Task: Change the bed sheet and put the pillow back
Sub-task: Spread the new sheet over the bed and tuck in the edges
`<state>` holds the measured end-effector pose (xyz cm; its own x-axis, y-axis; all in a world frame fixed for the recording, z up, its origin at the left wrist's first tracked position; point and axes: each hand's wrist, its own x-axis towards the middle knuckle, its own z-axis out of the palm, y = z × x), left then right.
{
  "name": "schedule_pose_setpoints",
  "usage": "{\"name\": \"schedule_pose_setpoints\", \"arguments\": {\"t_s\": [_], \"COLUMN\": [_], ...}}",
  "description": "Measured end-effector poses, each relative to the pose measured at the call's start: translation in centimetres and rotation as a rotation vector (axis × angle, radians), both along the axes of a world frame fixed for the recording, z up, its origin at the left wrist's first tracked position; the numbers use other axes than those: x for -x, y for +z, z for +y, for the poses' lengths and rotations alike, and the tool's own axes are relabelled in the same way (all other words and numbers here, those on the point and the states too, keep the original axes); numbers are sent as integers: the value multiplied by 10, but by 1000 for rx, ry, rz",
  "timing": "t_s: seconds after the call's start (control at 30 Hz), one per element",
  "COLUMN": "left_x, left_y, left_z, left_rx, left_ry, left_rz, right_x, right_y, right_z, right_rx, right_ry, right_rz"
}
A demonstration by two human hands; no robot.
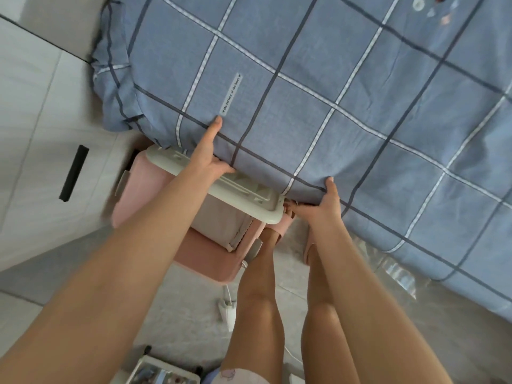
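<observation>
Along the near edge of the bed (399, 270): the left grip (212, 153) and the right grip (322, 202) both held the blue checked sheet (346, 87), well apart from each other
Left grip: the thumb lay straight on top of the fabric and the fingers curled under the edge, pinching the sheet between them
Right grip: the thumb pointed up against the fold and the fingers curled beneath it, clamped on the same edge
Sheet relative to the grips: it spread away from both grips across the whole bed, its edge running from one grip to the other; beyond the left grip it bunched into a frilled corner (119, 87) that hung over the bed's end
Pillow: no pillow could be told apart for certain; the bulge by that corner might have been one
Handling: judged soft, light and limp, likely to wrinkle or slide if tugged from one side only; best taken at the hem, grips spaced wide, pulled evenly
Storage box (144, 195): pink, with an off-white lid (221, 187), directly beneath the left grip and just under the sheet's edge, where hanging fabric could snag
Charger plug (227, 309): on the floor, nearer the person than either grip
Wardrobe door (33, 112): white, its dark handle (74, 173) well out to the left of the left grip
</observation>
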<state>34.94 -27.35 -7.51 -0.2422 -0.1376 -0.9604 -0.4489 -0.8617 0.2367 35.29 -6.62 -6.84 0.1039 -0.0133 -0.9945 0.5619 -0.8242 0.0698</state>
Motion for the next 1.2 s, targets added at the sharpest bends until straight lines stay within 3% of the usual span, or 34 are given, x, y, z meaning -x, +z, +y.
{"name": "schedule_pose_setpoints", "arguments": {"t_s": [0.1, 0.2, 0.33, 0.43, 0.53, 0.6, 0.7, 0.87, 1.03, 1.2], "left_x": [0, 16, 43, 39, 9, -11, -23, -20, 8, 29], "left_y": [3, 18, 41, 35, 12, -4, -11, -4, 13, 25], "left_z": [1, -2, -2, -2, -9, -13, -19, -35, -58, -78], "left_rx": [9, 11, -40, 10, 44, 104, 227, 278, 206, 281], "left_ry": [35, 161, 146, 137, 166, 111, -17, -42, 60, -8], "left_rz": [65, 252, 424, 431, 323, 231, 126, -117, 108, 300], "right_x": [15, 31, 48, 39, 15, 3, -1, 3, -2, 1], "right_y": [12, 33, 49, 44, 26, 17, 11, 23, 19, 18], "right_z": [8, 10, 20, 22, 8, -3, -15, -31, -44, -51], "right_rx": [-8, 4, 35, 47, 12, -114, -240, -213, -231, -199], "right_ry": [129, 121, -28, -108, 33, 145, 272, 490, 564, 435], "right_rz": [-117, -73, 262, 426, 268, 124, 103, -58, 13, 47]}}
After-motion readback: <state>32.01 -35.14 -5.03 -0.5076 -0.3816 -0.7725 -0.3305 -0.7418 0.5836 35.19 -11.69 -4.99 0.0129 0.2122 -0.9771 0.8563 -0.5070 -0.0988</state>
